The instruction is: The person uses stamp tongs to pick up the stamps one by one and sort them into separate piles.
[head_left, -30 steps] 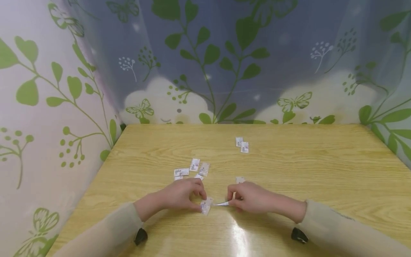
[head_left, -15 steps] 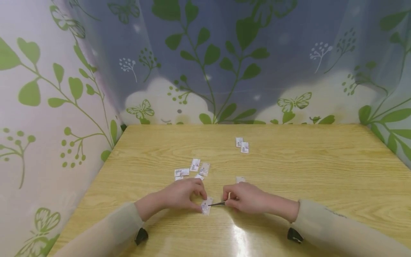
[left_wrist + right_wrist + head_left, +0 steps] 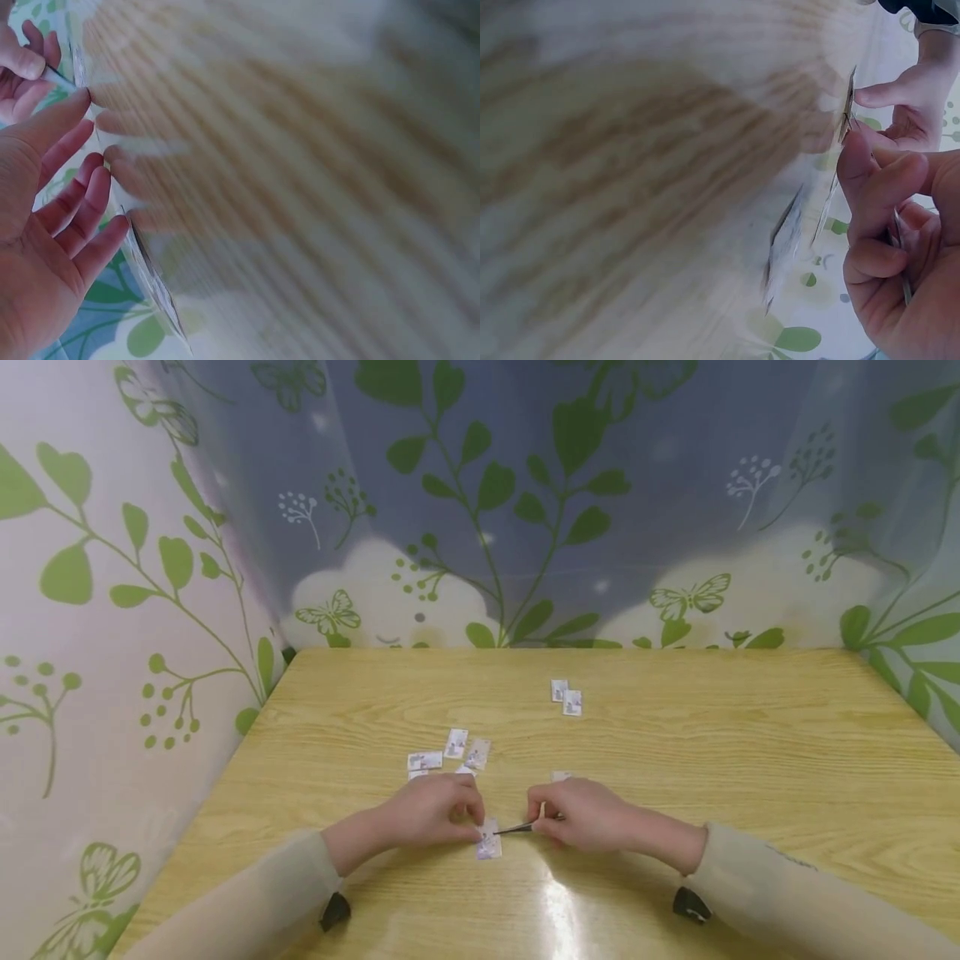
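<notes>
In the head view a small flat packet with purple print [image 3: 489,845] lies on the table between the hands. My left hand [image 3: 433,810] touches its upper left edge with thumb and fingertips; the left wrist view shows that hand's fingers loosely extended, tips at the tabletop. My right hand [image 3: 588,812] grips dark, slim tweezers [image 3: 517,828], whose points overlap the packet in the head view. In the right wrist view the tweezers' metal shank [image 3: 900,259] runs back through the curled fingers. Beyond the right hand another packet [image 3: 560,775] is partly hidden.
Several similar packets [image 3: 455,743] lie loosely grouped just beyond the left hand, some partly covered by it. Two overlapping packets [image 3: 572,702] lie farther back, right of centre. A patterned curtain [image 3: 525,527] borders the wood-grain table [image 3: 712,735] at the back and left.
The tweezers' points have moved onto the packet from its right edge. The packet has turned straighter and shifted slightly right, the left hand with it.
</notes>
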The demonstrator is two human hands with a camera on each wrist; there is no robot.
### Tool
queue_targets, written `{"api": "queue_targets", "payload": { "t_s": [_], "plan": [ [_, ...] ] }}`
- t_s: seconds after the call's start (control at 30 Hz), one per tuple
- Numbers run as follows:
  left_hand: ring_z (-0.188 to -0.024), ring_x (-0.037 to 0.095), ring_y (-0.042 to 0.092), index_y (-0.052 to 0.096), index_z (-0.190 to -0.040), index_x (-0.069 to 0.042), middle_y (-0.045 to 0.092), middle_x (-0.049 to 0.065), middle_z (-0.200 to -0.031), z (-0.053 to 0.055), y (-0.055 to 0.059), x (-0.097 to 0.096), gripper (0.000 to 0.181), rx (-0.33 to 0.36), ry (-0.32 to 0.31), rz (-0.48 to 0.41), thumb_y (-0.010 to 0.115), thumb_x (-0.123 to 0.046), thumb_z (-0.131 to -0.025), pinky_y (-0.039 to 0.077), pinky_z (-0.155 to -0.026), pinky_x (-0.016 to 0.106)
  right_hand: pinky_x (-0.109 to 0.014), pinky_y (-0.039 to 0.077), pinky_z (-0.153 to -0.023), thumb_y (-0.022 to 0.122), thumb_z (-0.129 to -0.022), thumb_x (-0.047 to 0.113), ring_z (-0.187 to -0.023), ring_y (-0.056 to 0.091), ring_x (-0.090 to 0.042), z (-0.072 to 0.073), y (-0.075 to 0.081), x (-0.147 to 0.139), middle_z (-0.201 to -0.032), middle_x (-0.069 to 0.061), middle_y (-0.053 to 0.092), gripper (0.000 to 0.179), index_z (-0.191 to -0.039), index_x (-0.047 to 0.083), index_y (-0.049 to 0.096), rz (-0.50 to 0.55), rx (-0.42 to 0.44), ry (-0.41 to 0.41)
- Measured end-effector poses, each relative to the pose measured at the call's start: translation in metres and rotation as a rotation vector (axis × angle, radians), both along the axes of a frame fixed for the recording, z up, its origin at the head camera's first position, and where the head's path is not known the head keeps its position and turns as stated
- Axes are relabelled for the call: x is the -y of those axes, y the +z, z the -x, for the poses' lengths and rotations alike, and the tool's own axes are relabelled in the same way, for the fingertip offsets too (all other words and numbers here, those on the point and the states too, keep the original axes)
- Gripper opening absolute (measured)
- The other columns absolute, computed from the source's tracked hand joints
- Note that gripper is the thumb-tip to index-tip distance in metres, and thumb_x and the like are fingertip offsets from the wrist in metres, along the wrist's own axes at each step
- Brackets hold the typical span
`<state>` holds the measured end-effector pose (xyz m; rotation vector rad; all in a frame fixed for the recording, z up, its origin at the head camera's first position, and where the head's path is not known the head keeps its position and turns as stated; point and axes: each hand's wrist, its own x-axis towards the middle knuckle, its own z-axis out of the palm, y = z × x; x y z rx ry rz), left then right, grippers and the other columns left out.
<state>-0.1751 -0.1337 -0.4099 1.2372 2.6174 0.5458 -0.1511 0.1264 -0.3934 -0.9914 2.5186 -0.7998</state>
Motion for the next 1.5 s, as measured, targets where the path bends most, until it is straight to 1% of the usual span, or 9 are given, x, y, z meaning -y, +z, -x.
{"api": "queue_targets", "payload": {
  "t_s": [0.17, 0.37, 0.5, 0.63, 0.8, 1.0, 1.2, 1.4, 1.5],
  "plan": [
    [-0.073, 0.004, 0.051, 0.069, -0.086, -0.025, 0.054, -0.017, -0.085, -0.001, 0.001, -0.002, 0.013, -0.001, 0.025, 0.017, 0.077, -0.035, -0.082, 0.043, -0.065, 0.021, -0.025, 0.039, -0.052, 0.062, -0.095, 0.018, -0.049, 0.045, -0.003, 0.001, -0.001, -0.001, -0.057, 0.012, 0.054, 0.005, -0.094, 0.013, 0.061, 0.0, -0.015, -0.022],
    [-0.074, 0.004, 0.051, 0.068, -0.087, -0.026, 0.054, -0.017, -0.085, -0.002, 0.002, -0.003, 0.013, 0.005, 0.028, 0.017, 0.077, -0.035, -0.082, 0.043, -0.065, 0.021, -0.024, 0.035, -0.049, 0.062, -0.094, 0.013, -0.049, 0.041, -0.002, 0.001, -0.003, -0.001, -0.056, 0.015, 0.048, 0.005, -0.092, 0.017, 0.059, -0.003, -0.069, -0.019],
    [-0.075, 0.004, 0.052, 0.069, -0.087, -0.026, 0.054, -0.017, -0.086, -0.001, 0.002, -0.003, 0.013, 0.01, 0.024, 0.018, 0.076, -0.035, -0.082, 0.044, -0.066, 0.021, -0.023, 0.034, -0.048, 0.062, -0.094, 0.013, -0.049, 0.04, -0.002, 0.0, -0.004, -0.001, -0.056, 0.015, 0.047, 0.008, -0.091, 0.018, 0.058, -0.006, -0.076, -0.012],
    [-0.077, 0.002, 0.054, 0.07, -0.091, -0.025, 0.056, -0.018, -0.087, 0.003, 0.005, -0.002, 0.01, 0.037, -0.013, 0.011, 0.073, -0.033, -0.085, 0.045, -0.069, 0.021, -0.023, 0.034, -0.049, 0.063, -0.094, 0.013, -0.051, 0.04, -0.002, 0.0, -0.003, -0.003, -0.056, 0.015, 0.047, 0.008, -0.09, 0.019, 0.058, -0.002, -0.084, -0.014],
    [-0.081, 0.004, 0.059, 0.072, -0.097, -0.019, 0.063, -0.012, -0.093, 0.021, 0.016, 0.002, 0.009, 0.075, -0.03, -0.083, 0.07, -0.024, -0.09, 0.049, -0.073, 0.027, -0.023, 0.035, -0.051, 0.062, -0.095, 0.013, -0.052, 0.042, -0.002, 0.0, 0.005, -0.016, -0.059, 0.014, 0.05, 0.009, -0.091, 0.02, 0.058, 0.023, -0.071, -0.037],
    [-0.089, 0.015, 0.062, 0.072, -0.101, -0.012, 0.065, -0.003, -0.1, 0.053, 0.024, 0.004, 0.012, 0.014, 0.049, -0.146, 0.069, -0.014, -0.09, 0.051, -0.077, 0.035, -0.023, 0.032, -0.05, 0.059, -0.096, 0.012, -0.05, 0.037, -0.003, 0.002, 0.021, -0.042, -0.059, 0.011, 0.05, 0.008, -0.092, 0.018, 0.057, 0.075, -0.033, -0.082],
    [-0.095, 0.02, 0.06, 0.072, -0.106, -0.01, 0.064, 0.001, -0.104, 0.078, 0.018, 0.006, 0.02, 0.025, 0.134, -0.112, 0.073, -0.015, -0.087, 0.05, -0.08, 0.034, -0.023, 0.034, -0.051, 0.056, -0.098, 0.013, -0.052, 0.038, -0.005, 0.007, 0.031, -0.067, -0.061, 0.004, 0.053, 0.004, -0.095, 0.014, 0.058, 0.1, -0.01, -0.122],
    [-0.095, 0.019, 0.059, 0.073, -0.106, -0.013, 0.063, -0.001, -0.102, 0.087, 0.008, 0.008, 0.02, 0.092, 0.175, -0.065, 0.073, -0.019, -0.087, 0.049, -0.083, 0.036, -0.024, 0.032, -0.049, 0.055, -0.1, 0.014, -0.05, 0.032, -0.004, 0.008, 0.036, -0.086, -0.062, 0.0, 0.052, 0.005, -0.095, 0.012, 0.057, 0.128, 0.039, -0.112],
    [-0.094, 0.017, 0.058, 0.074, -0.105, -0.016, 0.062, -0.004, -0.101, 0.089, 0.005, 0.007, 0.018, 0.097, 0.18, -0.037, 0.073, -0.021, -0.087, 0.049, -0.084, 0.036, -0.024, 0.032, -0.048, 0.054, -0.1, 0.013, -0.049, 0.031, -0.004, 0.01, 0.039, -0.098, -0.063, 0.0, 0.053, 0.005, -0.096, 0.012, 0.056, 0.147, 0.051, -0.089]
  ]
}}
